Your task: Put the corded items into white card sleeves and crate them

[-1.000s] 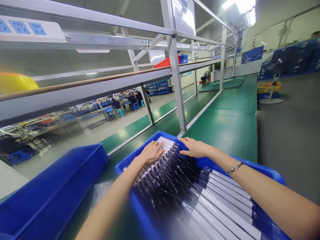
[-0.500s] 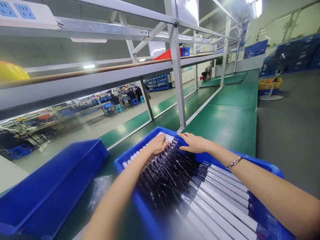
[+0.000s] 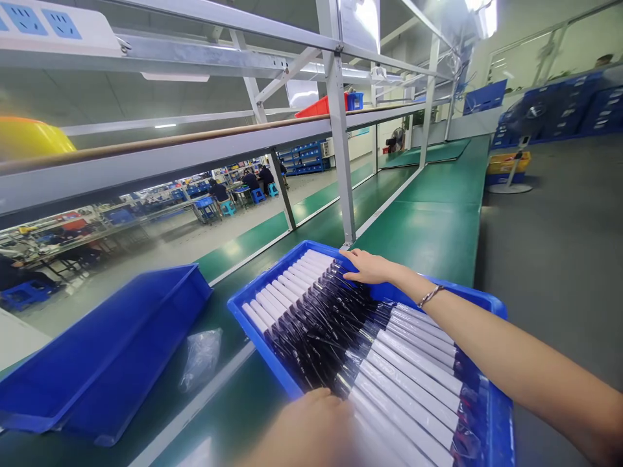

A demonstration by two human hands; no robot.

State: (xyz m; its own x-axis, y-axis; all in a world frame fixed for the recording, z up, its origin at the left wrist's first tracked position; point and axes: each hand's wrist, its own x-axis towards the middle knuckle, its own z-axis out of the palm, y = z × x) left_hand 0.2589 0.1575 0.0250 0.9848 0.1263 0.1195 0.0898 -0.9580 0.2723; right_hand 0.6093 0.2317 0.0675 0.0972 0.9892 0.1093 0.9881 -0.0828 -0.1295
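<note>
A blue plastic bin (image 3: 242, 307) sits on the green belt in front of me, packed with rows of flat black and white items in clear wrap (image 3: 341, 324). My right hand (image 3: 366, 266) lies at the bin's far corner, fingers stretched flat on the top of the wrapped items. A bracelet circles that wrist. My left hand (image 3: 311, 418) is close to the camera at the bin's near edge, blurred, its fingers out of sight.
An empty blue bin (image 3: 104, 353) stands to the left, with a crumpled clear bag (image 3: 199, 357) between the two bins. A metal frame post (image 3: 341, 139) rises just behind the full bin. The green belt (image 3: 428, 227) runs on ahead. People sit at far benches.
My left hand has pulled back from the far end of the bin to its near edge. The right hand has stayed at the far corner. The view has shifted a little.
</note>
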